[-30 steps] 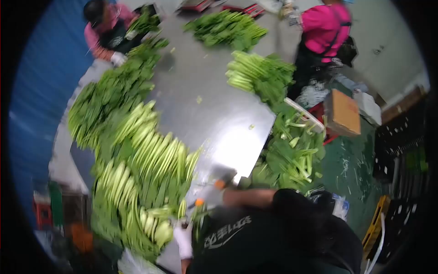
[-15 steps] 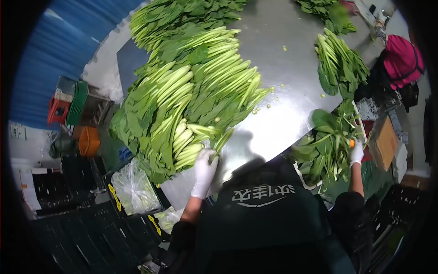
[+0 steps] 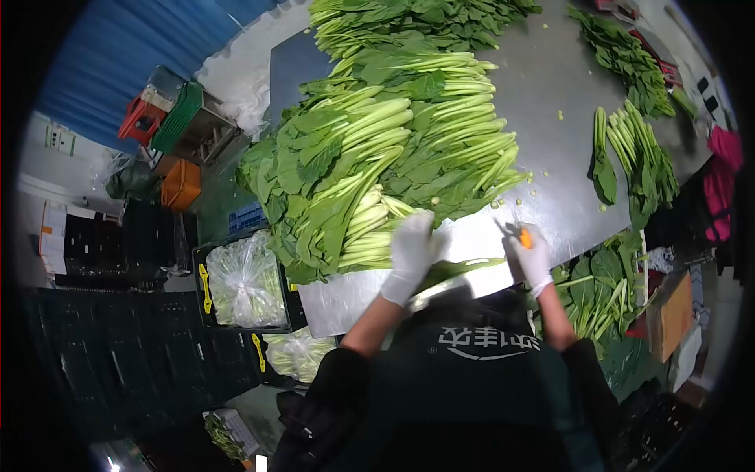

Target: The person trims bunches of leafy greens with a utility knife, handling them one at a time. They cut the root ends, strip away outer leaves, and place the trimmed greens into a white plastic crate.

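Observation:
Beside the big pile of leafy greens on the metal table, my left hand, in a white glove, is closed on a green stalk. The stalk lies low over the table's near edge, its light end pointing right. To the right, my gloved right hand is closed round a knife with an orange handle. Its dark blade points up and left over the table, apart from the stalk. Smaller bunches of greens rest on the right part of the table.
A crate of loose greens stands below the table's right edge. Black crates with bagged greens are at the lower left. An orange bin and a green crate stand farther left. A person in pink is at the right.
My right hand has moved from the crate of greens to above the table with the knife. My left hand has shifted off the pile's edge with a stalk. The view has turned.

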